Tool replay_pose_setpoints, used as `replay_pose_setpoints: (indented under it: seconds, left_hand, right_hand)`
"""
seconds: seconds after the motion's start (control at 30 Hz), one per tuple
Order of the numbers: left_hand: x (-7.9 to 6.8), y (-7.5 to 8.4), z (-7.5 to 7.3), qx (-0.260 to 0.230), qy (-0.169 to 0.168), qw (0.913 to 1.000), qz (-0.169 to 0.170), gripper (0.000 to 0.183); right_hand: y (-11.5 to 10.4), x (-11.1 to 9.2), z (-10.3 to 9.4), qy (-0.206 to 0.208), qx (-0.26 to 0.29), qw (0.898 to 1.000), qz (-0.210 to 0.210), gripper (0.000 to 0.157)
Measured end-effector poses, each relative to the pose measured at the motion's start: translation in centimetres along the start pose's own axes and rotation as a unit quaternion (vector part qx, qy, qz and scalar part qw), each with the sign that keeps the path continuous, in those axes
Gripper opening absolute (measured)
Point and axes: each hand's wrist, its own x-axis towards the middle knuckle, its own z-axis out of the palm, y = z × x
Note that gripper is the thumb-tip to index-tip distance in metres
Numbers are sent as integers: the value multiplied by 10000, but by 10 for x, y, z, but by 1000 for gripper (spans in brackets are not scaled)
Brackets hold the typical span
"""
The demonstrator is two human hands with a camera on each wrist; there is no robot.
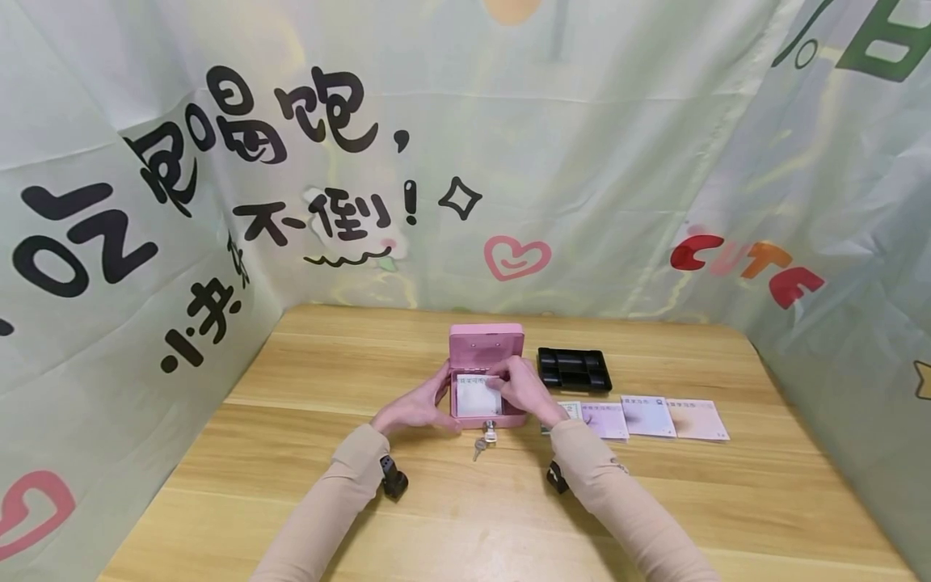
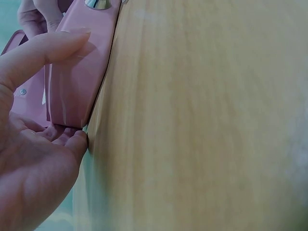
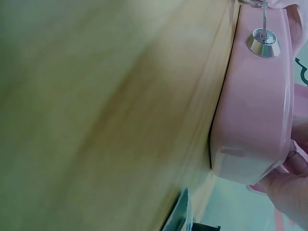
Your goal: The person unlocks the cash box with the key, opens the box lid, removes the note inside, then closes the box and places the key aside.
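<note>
A pink cash box (image 1: 489,422) stands on the table with its lid (image 1: 486,346) raised. Inside it lies a pale printed play banknote (image 1: 478,398). My left hand (image 1: 420,406) holds the box at its left end; in the left wrist view the thumb (image 2: 62,45) lies along the front wall and the other fingers bend round the end. My right hand (image 1: 525,386) reaches over the box's right side, its fingers curled at the note's right edge. In the right wrist view the note is hidden. A key sits in the front lock (image 3: 263,43), and another key (image 1: 479,445) hangs below.
A black compartment tray (image 1: 574,370) lies right of the box. In front of it is a row of play notes: a greenish one (image 1: 571,409) partly behind my right wrist, then purple (image 1: 605,421), blue (image 1: 647,415) and pinkish (image 1: 698,419) ones. Printed cloth walls (image 1: 596,202) enclose the table.
</note>
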Motion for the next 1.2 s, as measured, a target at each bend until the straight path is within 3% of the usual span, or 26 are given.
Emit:
replay_pose_setpoints:
  seconds: [0.23,0.53,1.2]
  left_hand:
    - [0,-1,-1,86,62,9999,-112,132]
    - [-1,0,-1,178,85,9998,-62,132]
    - [0,-1,0,34,-7,10000,93,132]
  right_hand:
    - [1,1,1,21,175,9997,188,7]
    - [1,1,-2,30,62,10000,-6,7]
    - [0,-1,0,490,-150,9987,68,8]
